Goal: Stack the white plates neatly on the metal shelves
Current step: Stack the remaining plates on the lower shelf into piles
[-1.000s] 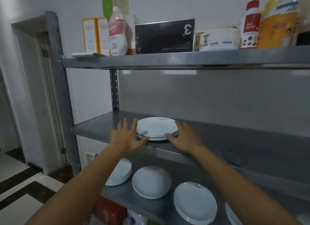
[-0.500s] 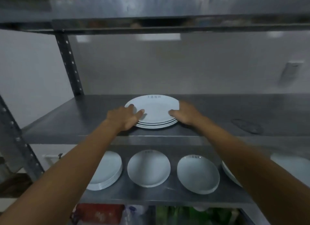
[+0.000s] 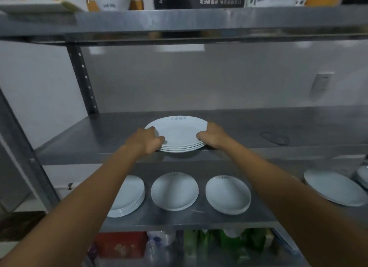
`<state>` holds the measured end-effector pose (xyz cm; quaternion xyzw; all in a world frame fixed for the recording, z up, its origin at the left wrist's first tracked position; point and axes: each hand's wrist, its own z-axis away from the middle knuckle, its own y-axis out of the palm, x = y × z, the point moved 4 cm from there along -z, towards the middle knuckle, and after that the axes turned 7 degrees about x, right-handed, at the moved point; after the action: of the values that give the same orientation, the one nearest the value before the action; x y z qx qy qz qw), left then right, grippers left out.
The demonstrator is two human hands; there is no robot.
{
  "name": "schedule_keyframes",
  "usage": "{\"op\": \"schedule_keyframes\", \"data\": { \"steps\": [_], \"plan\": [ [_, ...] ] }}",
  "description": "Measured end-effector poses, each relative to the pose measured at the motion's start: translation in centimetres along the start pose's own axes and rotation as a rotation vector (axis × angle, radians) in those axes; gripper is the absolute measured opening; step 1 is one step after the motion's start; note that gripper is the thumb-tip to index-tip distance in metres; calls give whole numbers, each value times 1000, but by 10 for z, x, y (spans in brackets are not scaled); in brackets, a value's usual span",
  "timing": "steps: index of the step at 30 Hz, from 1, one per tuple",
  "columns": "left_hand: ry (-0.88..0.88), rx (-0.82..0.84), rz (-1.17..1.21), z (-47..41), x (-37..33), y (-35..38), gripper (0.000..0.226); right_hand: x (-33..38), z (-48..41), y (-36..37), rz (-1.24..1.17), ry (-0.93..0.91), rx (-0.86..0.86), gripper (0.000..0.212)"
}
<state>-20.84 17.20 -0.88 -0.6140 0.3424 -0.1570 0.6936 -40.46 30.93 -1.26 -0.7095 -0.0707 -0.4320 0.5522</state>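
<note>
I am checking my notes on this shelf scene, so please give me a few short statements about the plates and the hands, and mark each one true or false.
1. Both hands grip one stack of round white plates on the middle grey metal shelf. True: the left hand is at its left rim, the right hand at its right rim.
2. The held stack is a single plate. False: several rims show at its front edge.
3. The lower metal shelf holds more white plates. True.
4. The held stack sits at the far back of the shelf, against the wall. False: it is near the front edge.
5. The top metal shelf holds only plates. False: boxes and containers stand there.
</note>
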Motion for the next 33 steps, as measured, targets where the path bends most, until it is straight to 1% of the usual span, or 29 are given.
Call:
{"op": "schedule_keyframes", "data": {
  "steps": [2,6,10,14,17,22,25,27,30,33],
  "plan": [
    [16,1,-10,16,-2,-2,58,2,18,0,7,43,8,37],
    [74,-36,-4,44,-6,-11,49,8,56,-2,-10,74,-35,27],
    [166,-53,-53,81,-5,-19,54,18,107,0,-17,116,-121,37],
    [250,-65,-82,124,0,-14,57,32,171,13,-6,153,-187,25],
    [281,-59,-117,157,4,-6,52,36,212,30,-30,204,-174,22],
    [333,-51,-130,201,10,7,47,32,260,54,-114,241,-225,22],
    [334,-9,-97,215,17,25,46,24,276,68,-99,277,-234,10],
    [318,13,-75,219,23,40,47,16,282,78,-84,288,-226,13],
    [294,52,-86,218,32,69,50,-3,278,98,-34,302,-181,33],
    [277,91,-101,206,38,93,56,-27,258,116,-25,315,-147,40]
  ]
}}
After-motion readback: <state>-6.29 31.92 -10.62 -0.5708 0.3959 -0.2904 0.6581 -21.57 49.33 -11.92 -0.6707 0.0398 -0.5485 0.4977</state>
